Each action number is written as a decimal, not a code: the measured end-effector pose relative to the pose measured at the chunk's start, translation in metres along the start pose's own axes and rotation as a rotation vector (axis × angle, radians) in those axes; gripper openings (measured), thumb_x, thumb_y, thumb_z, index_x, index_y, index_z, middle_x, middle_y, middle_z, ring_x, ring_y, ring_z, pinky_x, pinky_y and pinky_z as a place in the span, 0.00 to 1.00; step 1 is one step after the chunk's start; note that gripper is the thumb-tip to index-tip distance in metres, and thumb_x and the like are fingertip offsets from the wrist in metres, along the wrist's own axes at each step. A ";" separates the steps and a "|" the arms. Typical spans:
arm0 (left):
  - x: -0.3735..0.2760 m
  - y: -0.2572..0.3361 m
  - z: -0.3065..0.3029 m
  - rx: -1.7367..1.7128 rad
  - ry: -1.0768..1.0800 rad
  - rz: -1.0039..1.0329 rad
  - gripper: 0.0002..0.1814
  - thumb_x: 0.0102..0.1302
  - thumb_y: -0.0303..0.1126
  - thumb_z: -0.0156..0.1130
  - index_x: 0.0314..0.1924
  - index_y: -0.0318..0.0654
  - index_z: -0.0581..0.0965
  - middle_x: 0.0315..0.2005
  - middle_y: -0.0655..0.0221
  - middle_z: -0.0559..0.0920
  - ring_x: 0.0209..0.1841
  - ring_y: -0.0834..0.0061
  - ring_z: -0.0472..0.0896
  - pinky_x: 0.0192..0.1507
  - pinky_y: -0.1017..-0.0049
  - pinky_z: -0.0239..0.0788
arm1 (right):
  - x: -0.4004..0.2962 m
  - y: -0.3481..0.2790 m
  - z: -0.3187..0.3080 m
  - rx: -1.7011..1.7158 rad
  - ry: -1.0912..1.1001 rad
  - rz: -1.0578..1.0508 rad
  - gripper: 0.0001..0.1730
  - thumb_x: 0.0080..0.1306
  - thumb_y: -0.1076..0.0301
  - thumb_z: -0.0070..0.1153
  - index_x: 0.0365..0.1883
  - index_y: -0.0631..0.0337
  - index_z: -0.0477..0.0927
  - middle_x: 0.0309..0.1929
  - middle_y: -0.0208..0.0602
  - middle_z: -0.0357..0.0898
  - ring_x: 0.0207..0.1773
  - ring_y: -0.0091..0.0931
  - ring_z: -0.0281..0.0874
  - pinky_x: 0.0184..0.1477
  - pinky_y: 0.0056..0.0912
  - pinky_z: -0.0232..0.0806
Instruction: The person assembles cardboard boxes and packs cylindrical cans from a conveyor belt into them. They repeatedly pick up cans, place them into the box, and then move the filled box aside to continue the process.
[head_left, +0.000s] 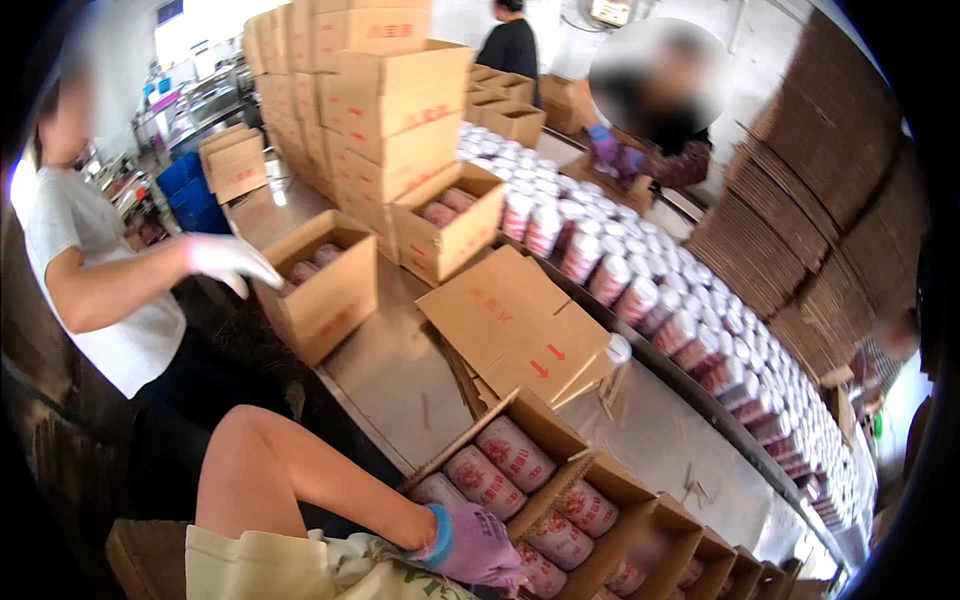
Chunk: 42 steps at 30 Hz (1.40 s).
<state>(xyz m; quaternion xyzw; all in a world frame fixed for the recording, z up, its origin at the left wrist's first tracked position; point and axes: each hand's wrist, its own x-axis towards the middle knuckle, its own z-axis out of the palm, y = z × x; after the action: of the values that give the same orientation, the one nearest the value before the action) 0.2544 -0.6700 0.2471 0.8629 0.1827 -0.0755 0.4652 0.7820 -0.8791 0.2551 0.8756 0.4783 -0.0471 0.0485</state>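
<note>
My left hand (480, 547), in a purple knitted glove with a blue cuff, rests at the near side of a row of open cardboard cartons. Its fingertips reach the edge by a can (541, 571); whether they grip the carton is hidden. In the nearest open carton (551, 427), printed cans (486, 480) lie on their sides. The neighbouring carton (581, 469) also has cans (561, 538) lying in it. My right hand is out of view.
Folded cardboard (517, 315) lies on the metal table (375, 375). Behind a rail (675, 382) stand many upright cans (637, 300). A white-gloved co-worker's hand (232, 259) reaches a filled carton (330, 315). Stacked cartons (360, 112) rise behind; another person's purple glove (619, 157) is beyond the cans.
</note>
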 end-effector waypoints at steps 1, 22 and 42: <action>-0.019 -0.011 -0.005 -0.030 0.000 -0.027 0.26 0.70 0.54 0.41 0.36 0.42 0.80 0.28 0.56 0.81 0.35 0.51 0.78 0.37 0.59 0.68 | -0.004 -0.020 0.000 0.027 0.028 -0.047 0.18 0.62 0.61 0.56 0.41 0.68 0.77 0.35 0.54 0.80 0.41 0.48 0.77 0.44 0.44 0.69; -0.161 -0.048 -0.014 0.055 -0.018 -0.032 0.24 0.72 0.53 0.38 0.44 0.50 0.79 0.34 0.57 0.82 0.39 0.52 0.79 0.43 0.58 0.69 | 0.076 -0.202 -0.022 -0.653 -0.302 0.019 0.33 0.65 0.42 0.42 0.58 0.56 0.71 0.63 0.44 0.67 0.65 0.35 0.65 0.63 0.36 0.59; -0.177 -0.064 -0.053 0.164 -0.161 -0.139 0.11 0.64 0.40 0.54 0.37 0.42 0.78 0.27 0.59 0.77 0.33 0.59 0.76 0.36 0.61 0.67 | 0.181 -0.597 0.073 0.622 -0.835 -0.686 0.33 0.59 0.40 0.54 0.51 0.60 0.77 0.50 0.34 0.79 0.49 0.25 0.75 0.53 0.34 0.67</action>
<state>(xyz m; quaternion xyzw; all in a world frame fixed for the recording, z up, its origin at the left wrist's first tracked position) 0.0641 -0.6371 0.2805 0.8745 0.1971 -0.1912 0.3999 0.3743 -0.4165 0.1361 0.5531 0.6368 -0.5354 -0.0437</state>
